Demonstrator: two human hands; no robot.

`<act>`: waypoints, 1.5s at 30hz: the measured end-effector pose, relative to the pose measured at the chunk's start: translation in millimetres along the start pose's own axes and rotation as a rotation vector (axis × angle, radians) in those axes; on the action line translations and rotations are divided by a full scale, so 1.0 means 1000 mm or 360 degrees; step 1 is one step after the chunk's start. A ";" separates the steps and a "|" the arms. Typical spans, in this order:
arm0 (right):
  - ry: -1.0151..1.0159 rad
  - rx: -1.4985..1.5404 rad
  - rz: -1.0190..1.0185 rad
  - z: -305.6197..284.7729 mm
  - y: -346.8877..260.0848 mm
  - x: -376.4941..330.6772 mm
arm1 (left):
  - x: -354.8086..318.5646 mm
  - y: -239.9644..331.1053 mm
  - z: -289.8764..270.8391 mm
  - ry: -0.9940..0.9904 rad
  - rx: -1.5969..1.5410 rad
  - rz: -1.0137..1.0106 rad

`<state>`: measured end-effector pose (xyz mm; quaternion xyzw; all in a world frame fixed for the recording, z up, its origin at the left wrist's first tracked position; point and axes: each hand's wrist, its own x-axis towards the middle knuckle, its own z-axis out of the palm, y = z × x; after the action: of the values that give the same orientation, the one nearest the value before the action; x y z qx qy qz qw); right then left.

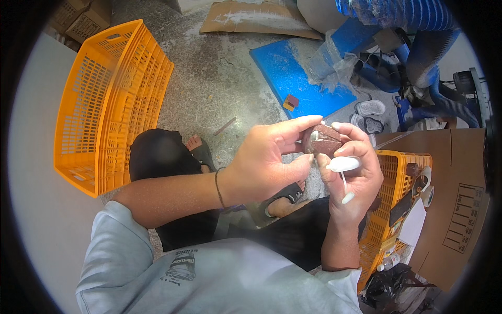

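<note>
Small reddish-brown block (322,140), centre-right of the frame, held up in the air between both hands at chest height, well above the floor. Close to the eyes, it seems, so its face can be looked over.

Left hand (266,162): closed on the block, thumb and forefinger pinching its left side, wrist turned so the block's upper face tilts toward the camera. A thin dark band sits on that wrist.

Right hand (353,175): closed too, fingertips steadying the block's right edge from above while the lower fingers grip a white tool (343,165) with a rounded handle and a thin stem hanging down (what kind of tool, cannot tell). Tool tucked in the palm, probably to keep it ready while the fingers brace the block.

Below the hands: knees in dark trousers, feet in sandals on a dusty grey floor (219,78).

Left of frame, an orange crate (104,104) tipped on its side. Lower right, a second orange crate (397,172) upright within arm's reach, holding odds and ends. Upper centre, a blue board (293,78); upper right, blue ribbed hoses (418,31).
</note>
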<state>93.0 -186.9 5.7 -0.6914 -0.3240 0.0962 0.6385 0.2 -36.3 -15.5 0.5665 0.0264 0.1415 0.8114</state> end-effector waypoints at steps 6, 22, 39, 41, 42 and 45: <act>0.0018 -0.0035 0.0048 -0.001 0.000 0.001 | 0.001 0.000 0.001 0.0029 -0.0113 -0.0068; -0.0010 0.0215 0.0404 -0.013 -0.007 0.007 | 0.005 -0.004 -0.007 -0.0190 0.0299 0.0018; -0.0068 -0.0861 -0.0628 -0.011 -0.026 -0.009 | 0.007 0.001 -0.009 0.0033 -0.0159 -0.0108; -0.0078 -0.0904 -0.0681 -0.011 -0.027 -0.008 | 0.007 -0.001 -0.008 0.0049 -0.0227 -0.0105; -0.0087 -0.0927 -0.0696 -0.010 -0.028 -0.008 | 0.007 -0.001 -0.008 0.0058 -0.0262 -0.0104; -0.0102 -0.0963 -0.0714 -0.009 -0.029 -0.008 | 0.007 -0.002 -0.009 0.0105 -0.0166 -0.0125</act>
<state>82.3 -199.3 32.8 -0.7572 -0.5011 -0.1246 0.4000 5.4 -27.2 -19.2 0.5172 0.0678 0.1294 0.8433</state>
